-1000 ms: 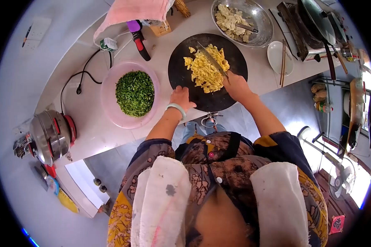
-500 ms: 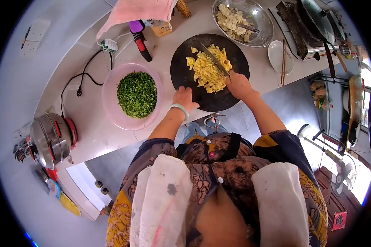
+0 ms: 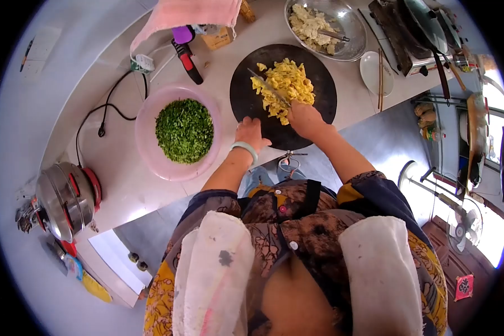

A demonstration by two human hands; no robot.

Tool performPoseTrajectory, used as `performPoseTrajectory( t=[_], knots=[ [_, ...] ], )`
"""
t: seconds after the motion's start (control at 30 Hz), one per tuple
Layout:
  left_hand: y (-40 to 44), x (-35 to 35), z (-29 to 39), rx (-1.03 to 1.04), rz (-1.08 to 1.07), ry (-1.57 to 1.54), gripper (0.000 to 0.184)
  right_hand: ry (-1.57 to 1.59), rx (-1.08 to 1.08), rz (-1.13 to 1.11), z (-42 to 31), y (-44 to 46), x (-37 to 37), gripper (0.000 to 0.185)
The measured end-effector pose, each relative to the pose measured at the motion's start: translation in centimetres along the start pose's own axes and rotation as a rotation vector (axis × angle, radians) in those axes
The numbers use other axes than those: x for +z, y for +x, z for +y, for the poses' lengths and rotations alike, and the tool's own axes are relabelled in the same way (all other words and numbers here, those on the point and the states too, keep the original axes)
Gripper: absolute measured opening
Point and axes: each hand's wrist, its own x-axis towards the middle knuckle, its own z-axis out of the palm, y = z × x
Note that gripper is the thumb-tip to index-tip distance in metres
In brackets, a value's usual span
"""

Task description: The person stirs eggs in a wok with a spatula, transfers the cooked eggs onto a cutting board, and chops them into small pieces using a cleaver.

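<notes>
My right hand (image 3: 307,120) is closed round the handle of a kitchen knife (image 3: 273,89), its blade slanting to the upper left across the chopped yellow egg (image 3: 292,81). The egg lies in a loose heap on a round dark cutting board (image 3: 322,109). At the board's near left edge rests my left hand (image 3: 250,133), thumb and fingers apart, with a pale bangle on the wrist. Left of the board stands a pink bowl (image 3: 145,137) holding finely chopped greens (image 3: 183,131).
Behind the board sits a metal bowl (image 3: 359,42) with pale dough-like lumps and a utensil. A white dish (image 3: 369,70) and chopsticks (image 3: 381,81) lie to the right, near a stove (image 3: 417,63). A steel pot (image 3: 64,196) and a black cord (image 3: 102,112) are at left.
My right hand and the knife have moved left and slightly toward me, so the blade now lies over the left part of the egg. My left hand stays at the board edge.
</notes>
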Motion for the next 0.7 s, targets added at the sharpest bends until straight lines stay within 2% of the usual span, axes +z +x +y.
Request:
performPoseTrajectory(
  t=[0.2,0.3,0.53,0.7],
  knots=[
    [-0.1,0.1,-0.1,0.029,0.01,0.014,0.055,-0.02,0.064,-0.021,-0.3,-1.5,-0.9,0.024],
    [0.0,0.1,-0.4,0.031,0.002,0.005,0.056,0.038,0.169,0.047,0.0,-3.8,-1.4,0.024],
    [0.2,0.2,-0.6,0.043,-0.015,0.009,0.054,0.052,0.269,0.164,1.0,-4.7,-1.9,0.025],
    [0.1,0.4,-0.7,0.059,0.021,-0.005,0.053,0.092,0.2,0.137,-0.3,-4.4,-3.6,0.026]
  ],
)
